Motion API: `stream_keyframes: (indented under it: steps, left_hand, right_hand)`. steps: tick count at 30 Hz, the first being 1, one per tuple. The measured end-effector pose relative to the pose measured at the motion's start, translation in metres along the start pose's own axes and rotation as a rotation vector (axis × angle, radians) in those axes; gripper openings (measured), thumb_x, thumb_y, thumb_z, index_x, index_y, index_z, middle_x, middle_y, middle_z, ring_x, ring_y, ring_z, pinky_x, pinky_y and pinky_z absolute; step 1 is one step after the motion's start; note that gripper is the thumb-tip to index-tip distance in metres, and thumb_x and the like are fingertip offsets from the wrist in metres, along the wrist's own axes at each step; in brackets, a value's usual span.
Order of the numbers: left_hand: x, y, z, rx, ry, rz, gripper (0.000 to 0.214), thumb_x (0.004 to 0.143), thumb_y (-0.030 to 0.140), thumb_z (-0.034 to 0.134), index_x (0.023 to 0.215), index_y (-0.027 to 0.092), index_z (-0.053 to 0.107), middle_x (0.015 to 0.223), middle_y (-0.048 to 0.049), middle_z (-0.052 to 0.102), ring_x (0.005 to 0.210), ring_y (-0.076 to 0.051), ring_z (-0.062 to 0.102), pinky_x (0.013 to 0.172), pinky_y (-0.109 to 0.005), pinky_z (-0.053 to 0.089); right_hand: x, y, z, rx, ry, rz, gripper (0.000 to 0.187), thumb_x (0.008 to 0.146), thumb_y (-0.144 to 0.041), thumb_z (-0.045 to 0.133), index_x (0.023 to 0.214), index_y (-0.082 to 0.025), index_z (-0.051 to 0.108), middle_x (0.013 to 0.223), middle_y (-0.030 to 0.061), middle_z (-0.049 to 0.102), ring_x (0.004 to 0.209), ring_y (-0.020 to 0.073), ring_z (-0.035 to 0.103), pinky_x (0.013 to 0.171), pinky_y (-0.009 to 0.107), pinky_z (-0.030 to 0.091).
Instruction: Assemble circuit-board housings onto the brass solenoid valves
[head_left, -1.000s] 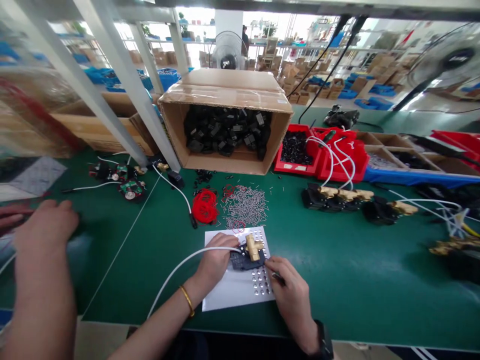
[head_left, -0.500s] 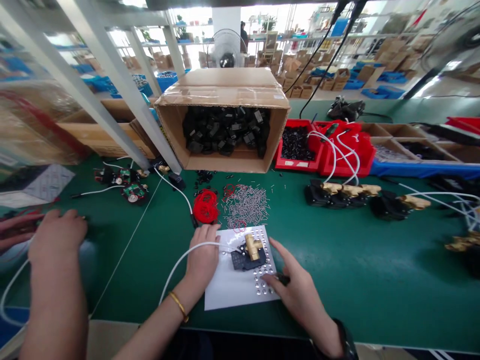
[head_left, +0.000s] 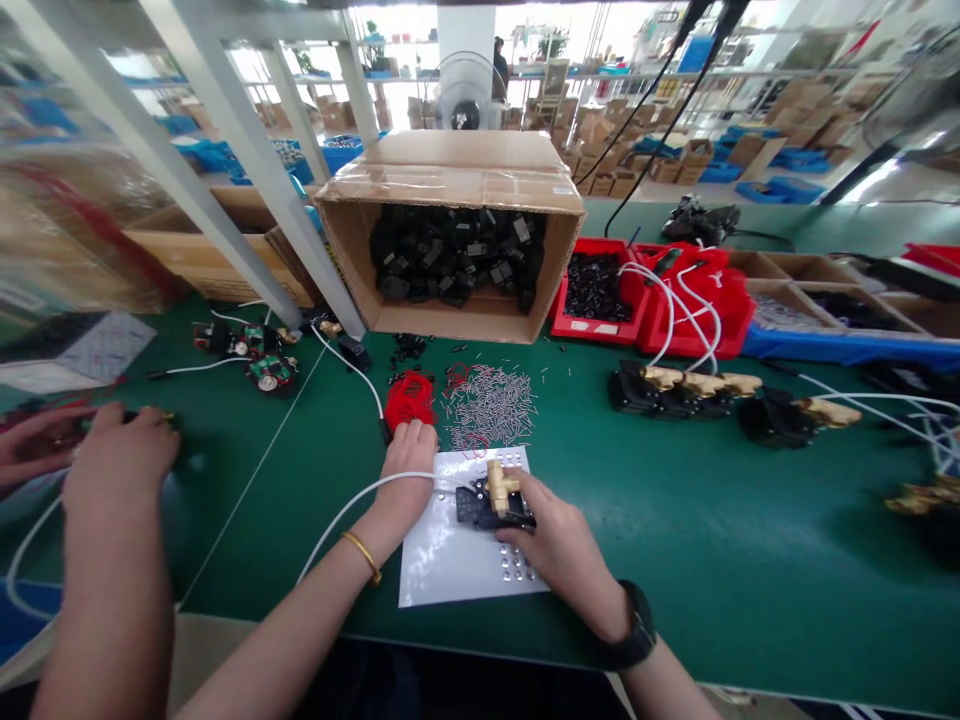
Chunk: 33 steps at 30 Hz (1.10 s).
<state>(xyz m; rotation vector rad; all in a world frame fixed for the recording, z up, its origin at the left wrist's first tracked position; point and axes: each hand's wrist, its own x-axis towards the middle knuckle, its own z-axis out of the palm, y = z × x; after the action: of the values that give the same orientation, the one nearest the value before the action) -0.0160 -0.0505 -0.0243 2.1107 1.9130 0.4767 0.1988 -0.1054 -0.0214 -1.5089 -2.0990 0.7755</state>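
A brass valve with a black housing (head_left: 474,508) lies on a white sheet (head_left: 442,570) near the table's front. A white cable runs from it to the left, passing across my left wrist. My right hand (head_left: 562,530) grips the housing's right side, thumb below and fingers behind the brass. My left hand (head_left: 409,475) is at the sheet's upper left edge, its fingers bent and close together at the near edge of a pile of red rings (head_left: 409,398). What its fingertips hold, if anything, is hidden. Small silvery dots (head_left: 516,565) line the sheet's right side.
Loose screws (head_left: 491,405) lie beyond the sheet. A carton (head_left: 450,165) of black parts stands behind them, beside red bins (head_left: 592,328). More brass valves (head_left: 705,385) are at right. A co-worker's hands (head_left: 124,445) work at left, near green circuit boards (head_left: 270,372).
My right hand has moved left and closed on the valve's housing. My left hand has slid forward to the red rings. The valve and sheet have shifted slightly left in view.
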Motion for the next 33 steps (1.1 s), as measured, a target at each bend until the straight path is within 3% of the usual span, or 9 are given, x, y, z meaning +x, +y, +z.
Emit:
stream_keyframes:
  steps: [4,7,10,12,18,22,24,28,33]
  left_hand:
    - [-0.034,0.004,-0.005,-0.184,0.033,-0.032,0.017,0.085,0.015,0.037,0.082,0.016,0.053,0.085,-0.0065,0.056,0.082,-0.02,0.052,0.075,-0.033,0.044]
    - [-0.06,0.009,-0.002,-0.664,0.033,-0.264,0.02,0.082,0.025,0.047,0.093,0.013,0.058,0.08,-0.005,0.061,0.072,-0.017,0.058,0.068,-0.029,0.048]
    - [-0.078,0.018,0.009,-1.03,0.038,-0.451,0.023,0.075,0.032,0.059,0.087,0.013,0.061,0.064,-0.0018,0.061,0.061,-0.015,0.058,0.06,-0.026,0.048]
    - [-0.085,0.024,0.015,-1.027,0.086,-0.413,0.016,0.074,0.03,0.062,0.08,0.014,0.062,0.067,-0.0026,0.063,0.064,-0.016,0.06,0.064,-0.026,0.05]
    - [-0.083,0.029,0.017,-0.746,0.143,-0.015,0.01,0.079,0.019,0.058,0.071,0.018,0.065,0.077,-0.0038,0.067,0.074,-0.016,0.063,0.071,-0.027,0.051]
    - [-0.08,0.027,0.017,-0.654,0.143,0.071,0.011,0.08,0.018,0.058,0.074,0.019,0.067,0.078,-0.0031,0.068,0.075,-0.016,0.063,0.073,-0.026,0.049]
    - [-0.08,0.027,0.018,-0.672,0.113,0.019,0.01,0.078,0.019,0.059,0.074,0.019,0.068,0.077,-0.0028,0.068,0.073,-0.016,0.062,0.072,-0.026,0.049]
    - [-0.078,0.031,0.02,-0.78,0.03,-0.227,0.01,0.072,0.026,0.064,0.068,0.017,0.065,0.069,-0.0023,0.066,0.064,-0.016,0.061,0.062,-0.025,0.048]
    - [-0.07,0.034,0.021,-0.807,-0.063,-0.35,0.019,0.069,0.031,0.065,0.06,0.016,0.058,0.058,0.0009,0.059,0.056,-0.013,0.053,0.055,-0.023,0.04]
  right_hand:
    - [-0.004,-0.004,0.015,0.013,0.118,0.051,0.062,0.066,-0.015,0.068,0.122,-0.024,0.043,0.121,0.0083,0.057,0.104,0.0287,0.058,0.086,0.041,0.05]
    - [-0.01,-0.002,0.024,0.03,0.183,0.085,0.062,0.068,-0.017,0.068,0.123,-0.022,0.041,0.121,0.0103,0.056,0.105,0.0285,0.058,0.086,0.041,0.051]
    - [-0.013,0.001,0.027,0.035,0.21,0.098,0.061,0.069,-0.021,0.069,0.124,-0.019,0.042,0.122,0.0121,0.056,0.106,0.0292,0.057,0.085,0.041,0.051]
    - [-0.013,0.001,0.027,0.036,0.209,0.093,0.06,0.068,-0.023,0.069,0.123,-0.019,0.043,0.121,0.0122,0.056,0.105,0.0296,0.058,0.082,0.04,0.052]
    - [-0.012,0.0,0.023,0.037,0.174,0.097,0.063,0.069,-0.02,0.068,0.125,-0.021,0.04,0.122,0.01,0.056,0.104,0.0283,0.058,0.086,0.04,0.051]
    - [-0.012,-0.001,0.021,0.053,0.143,0.103,0.063,0.069,-0.018,0.067,0.125,-0.023,0.039,0.124,0.0079,0.054,0.107,0.0271,0.056,0.089,0.04,0.049]
    - [-0.011,-0.001,0.021,0.049,0.129,0.115,0.062,0.07,-0.018,0.067,0.125,-0.023,0.039,0.123,0.0072,0.055,0.106,0.0267,0.057,0.088,0.039,0.049]
    - [-0.011,-0.001,0.021,0.028,0.115,0.131,0.062,0.07,-0.017,0.068,0.124,-0.023,0.039,0.122,0.0068,0.055,0.104,0.027,0.058,0.088,0.041,0.049]
    - [-0.011,-0.005,0.02,0.031,0.095,0.154,0.063,0.07,-0.016,0.069,0.125,-0.023,0.037,0.123,0.0073,0.055,0.105,0.0277,0.058,0.087,0.041,0.049]
